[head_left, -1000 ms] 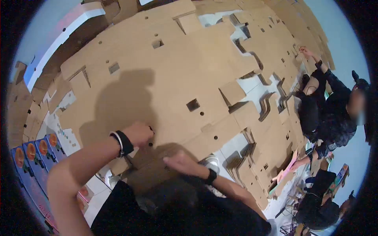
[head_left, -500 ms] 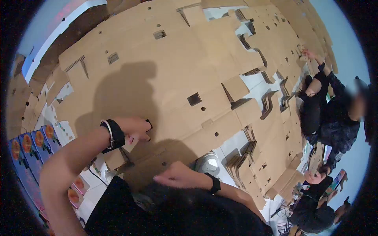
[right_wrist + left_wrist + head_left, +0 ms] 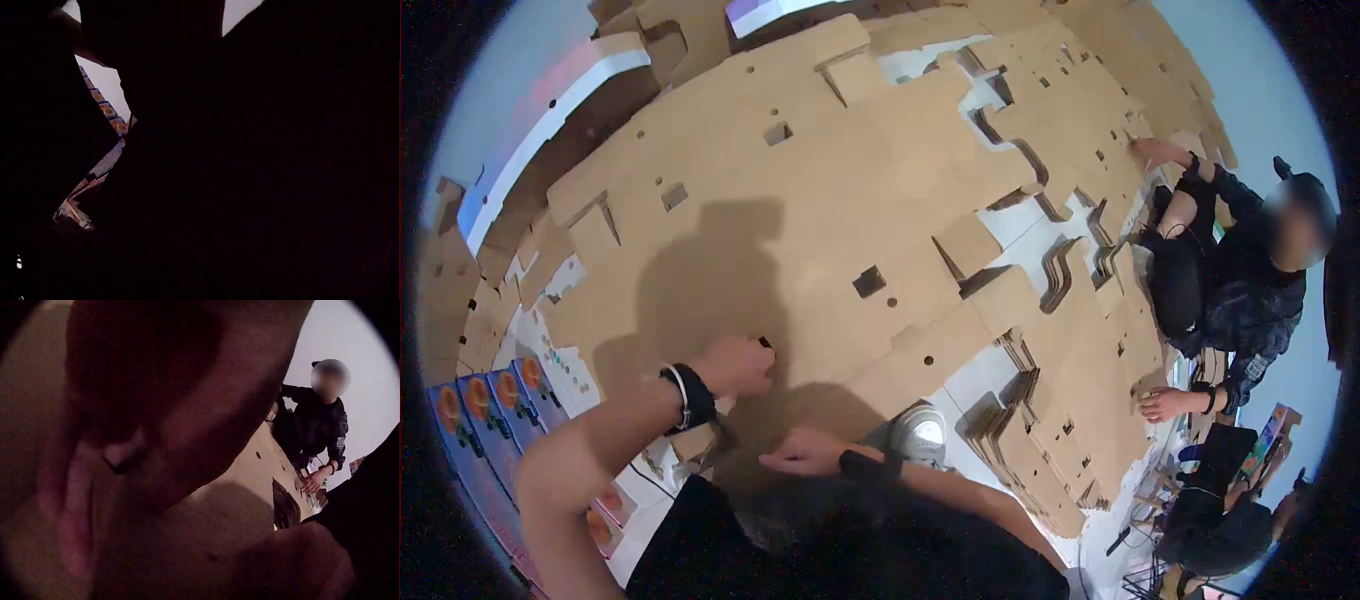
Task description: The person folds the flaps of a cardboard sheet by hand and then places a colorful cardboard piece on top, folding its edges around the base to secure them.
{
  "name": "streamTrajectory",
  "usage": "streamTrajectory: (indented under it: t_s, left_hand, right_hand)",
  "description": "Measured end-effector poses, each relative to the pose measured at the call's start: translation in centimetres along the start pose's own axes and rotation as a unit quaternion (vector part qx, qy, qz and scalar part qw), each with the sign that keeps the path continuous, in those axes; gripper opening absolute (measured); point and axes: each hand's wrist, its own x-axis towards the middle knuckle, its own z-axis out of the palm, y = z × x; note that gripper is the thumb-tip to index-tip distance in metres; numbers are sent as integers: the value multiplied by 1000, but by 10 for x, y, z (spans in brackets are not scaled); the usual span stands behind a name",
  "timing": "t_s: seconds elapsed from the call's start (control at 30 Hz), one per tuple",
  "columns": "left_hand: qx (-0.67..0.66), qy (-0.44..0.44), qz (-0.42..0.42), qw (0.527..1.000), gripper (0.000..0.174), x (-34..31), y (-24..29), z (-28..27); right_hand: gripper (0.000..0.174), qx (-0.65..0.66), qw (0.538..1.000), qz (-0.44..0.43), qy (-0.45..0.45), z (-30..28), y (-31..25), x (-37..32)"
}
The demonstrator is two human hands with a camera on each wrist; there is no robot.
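In the head view, the left hand (image 3: 732, 370) lies at 8 o'clock over the large flat cardboard (image 3: 850, 200), its fingers bent downward; in the dim left-wrist view they point down close to the board, but whether they pinch its edge cannot be told. The right hand (image 3: 810, 452) is at 7 o'clock, near the left and apart from it, fingers loosely bent; what lies beneath them is hidden, and the right-wrist view is too dark to settle it. The cardboard fills the middle, with a square hole (image 3: 868, 281) just off centre and a layered, cut-out stack (image 3: 1010, 430) between 4 and 5 o'clock. A light-coloured shoe (image 3: 920, 435) stands between 5 and 6. Regarding markings: blue printed boxes (image 3: 478, 405), at 8 o'clock by the outer edge, bear round orange motifs; any lettering is too small to read. At 3 o'clock a person in dark clothing (image 3: 1240, 260) wears a pale sleeve patch (image 3: 1255, 367), its wording illegible. A second person (image 3: 1220, 510), also in dark clothing, is at 4 o'clock.
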Motion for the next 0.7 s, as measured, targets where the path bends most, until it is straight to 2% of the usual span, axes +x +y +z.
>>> streamTrajectory:
  t_s: [0.1,0.17,0.2,0.23,0.27,0.3,0.37,0.4,0.43,0.47,0.5,0.53,0.57,0.6,0.67,0.7]
  left_hand:
    - [4,15,-1,1000,21,4,1,12]
    - [8,15,8,1000,21,9,-3,18]
    - [6,14,11,1000,21,8,-2,17]
    - [-3,5,2,1000,21,6,1,15]
    - [-8,0,-8,1000,22,6,3,10]
    - [-4,7,-7,1000,22,9,0,13]
    - [26,81,18,996,22,15,-10,33]
    - [30,75,20,997,22,15,-11,34]
    - [10,54,13,998,22,17,-12,32]
    - [-13,32,8,999,23,17,-11,34]
    - [-17,26,12,999,23,18,-9,40]
    - [-21,25,26,999,23,20,-11,43]
    - [-21,34,34,999,24,23,-15,38]
    - [-18,43,28,998,24,23,-19,30]
    - [-20,43,30,998,25,19,-15,34]
    - [-22,38,32,999,25,19,-14,36]
  right_hand:
    - [46,15,1000,1,19,-5,-17,-8]
    - [46,-45,991,-114,56,-20,-34,-17]
    - [46,-44,991,-111,55,-25,-26,-17]
    - [45,84,987,-43,132,-31,-14,-18]
    - [44,206,956,23,210,-37,-7,-19]
    - [44,199,957,20,212,-42,-7,-21]
    - [39,110,981,-24,160,-39,-9,-31]
    - [36,71,987,-44,140,-35,-12,-36]
    - [34,36,981,-116,149,-37,-18,-39]
    - [34,40,982,-113,147,-43,-16,-36]
    - [36,165,967,-5,195,-50,-15,-34]
    - [40,281,924,100,240,-54,-13,-32]
    - [39,200,942,8,269,-52,-4,-32]
    - [39,194,944,-1,266,-61,-10,-31]
    - [39,42,953,-109,281,-64,-29,-50]
    - [39,58,940,-163,294,-67,-18,-57]
